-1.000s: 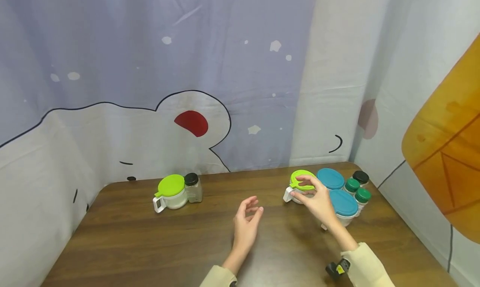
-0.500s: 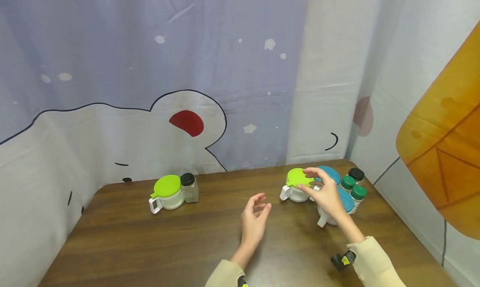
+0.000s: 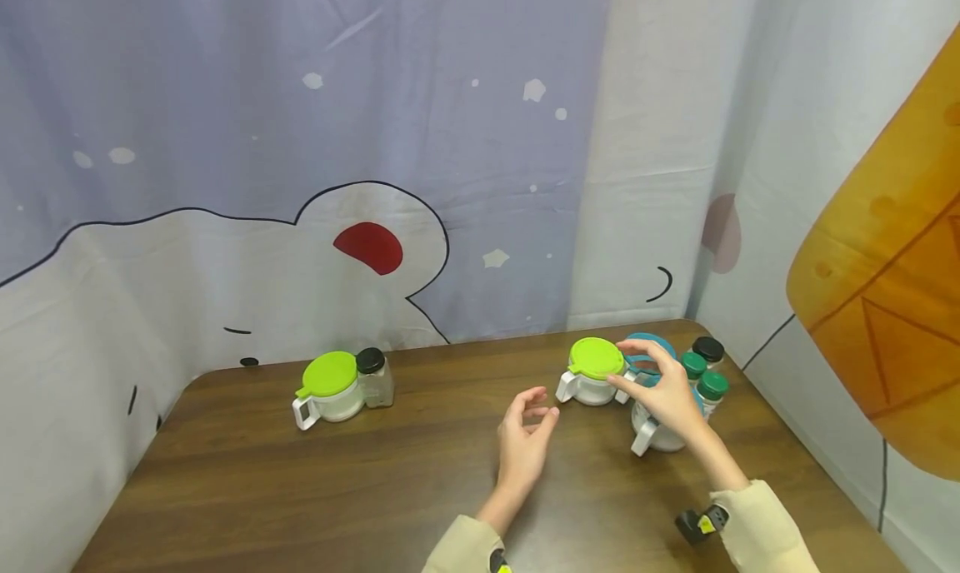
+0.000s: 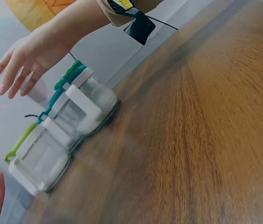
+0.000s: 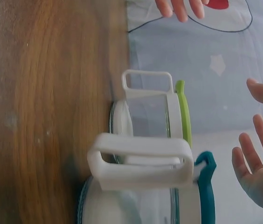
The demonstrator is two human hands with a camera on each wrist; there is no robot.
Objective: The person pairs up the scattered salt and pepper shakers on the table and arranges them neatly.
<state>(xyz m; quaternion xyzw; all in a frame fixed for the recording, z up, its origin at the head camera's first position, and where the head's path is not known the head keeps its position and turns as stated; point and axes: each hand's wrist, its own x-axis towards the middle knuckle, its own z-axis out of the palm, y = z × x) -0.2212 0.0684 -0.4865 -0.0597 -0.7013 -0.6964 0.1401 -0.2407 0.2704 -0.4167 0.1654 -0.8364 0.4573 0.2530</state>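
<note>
My right hand [image 3: 667, 394] is raised over the cluster of jars at the right, fingers loosely bent and nothing in them. Beneath it, partly covered, are two blue-lidded glass jars with white handles; the front jar [image 3: 660, 433] shows below the hand. In the left wrist view the right hand [image 4: 36, 53] is above the lids, apart from them. A green-lidded jar [image 3: 596, 361] with a white handle stands just left of its fingertips. My left hand [image 3: 525, 440] hovers near the table's middle, relaxed and holding nothing.
Behind the right hand stand small green-capped bottles [image 3: 712, 386] and a black-capped one [image 3: 708, 348]. At the left, another green-lidded jar [image 3: 330, 377] sits beside a black-capped shaker [image 3: 377, 379]. A printed curtain [image 3: 487, 156] borders the wooden table [image 3: 337, 490].
My right hand has moved right, from over the green-lidded jar to over the blue-lidded ones. My left hand has drifted slightly right. The head view has shifted a little.
</note>
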